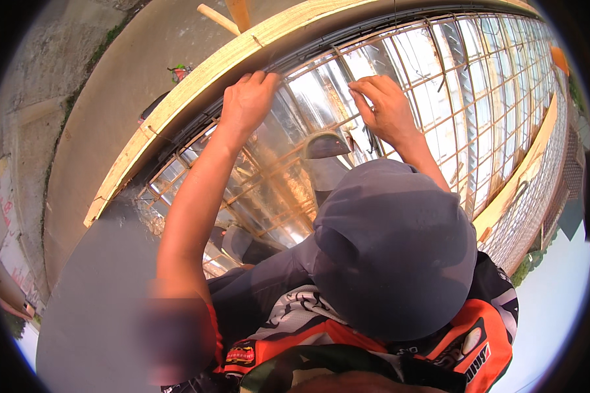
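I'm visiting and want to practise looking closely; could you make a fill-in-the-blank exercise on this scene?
1. Of left grip and right grip, the ____ one is nearer the wooden beam.
2. The metal mesh lies in ____ of the shiny sheeting.
3. The pale wooden strip lies to the right grip's ____.
Missing words: left; front; right.

Rebar grid (439, 78): thin, brownish bars crossing in open rectangular cells, one thicker ribbed bar (464, 82) among them. Lies over shiny, reflective sheeting (308, 85); far edge runs just beside a pale timber board (242, 49).
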`<state>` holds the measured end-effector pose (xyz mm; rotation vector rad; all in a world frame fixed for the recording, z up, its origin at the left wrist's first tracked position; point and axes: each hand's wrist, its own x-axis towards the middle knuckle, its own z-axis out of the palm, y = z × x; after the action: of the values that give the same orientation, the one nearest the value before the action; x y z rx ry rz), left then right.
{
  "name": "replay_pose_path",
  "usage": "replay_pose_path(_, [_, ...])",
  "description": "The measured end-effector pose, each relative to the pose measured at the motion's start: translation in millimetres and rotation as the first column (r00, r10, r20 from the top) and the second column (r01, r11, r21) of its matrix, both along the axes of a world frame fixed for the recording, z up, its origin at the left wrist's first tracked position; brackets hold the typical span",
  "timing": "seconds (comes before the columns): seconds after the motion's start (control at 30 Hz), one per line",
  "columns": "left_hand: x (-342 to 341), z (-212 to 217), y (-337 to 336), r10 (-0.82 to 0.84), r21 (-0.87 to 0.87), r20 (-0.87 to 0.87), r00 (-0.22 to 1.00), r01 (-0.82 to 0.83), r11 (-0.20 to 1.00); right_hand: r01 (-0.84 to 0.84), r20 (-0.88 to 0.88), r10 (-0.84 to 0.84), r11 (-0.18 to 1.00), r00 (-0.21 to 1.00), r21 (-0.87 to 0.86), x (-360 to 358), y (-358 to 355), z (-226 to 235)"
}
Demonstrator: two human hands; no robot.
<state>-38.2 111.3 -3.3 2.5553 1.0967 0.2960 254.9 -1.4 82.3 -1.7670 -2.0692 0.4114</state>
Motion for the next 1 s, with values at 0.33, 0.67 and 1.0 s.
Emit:
replay_pose_path(0.33, [10.2, 46.1, -12.2, -0.164, 0.152, -0.389, 0.907, 0.239, 0.959, 0.392, 0.072, -0.413, 0.775, 0.908, -0.496, -8.2, -151.6, -25.9])
replay_pose_path(0.67, [15.8, 18.7, -18.4, -0.012, 0.105, -0.267, 0.964, 0.042, 0.994, 0.359, 0.319, -0.185, 0.655, 0.929, -0.665, -13.9, -134.8, -60.1])
replay_pose_path(1.0, [38.8, 73.1, 0.3, -0.256, 0.066, -0.489, 0.834, 0.329, 0.942, 0.312, -0.019, -0.635, 0.405, 0.772, -0.86, 12.9, -114.0, -11.5])
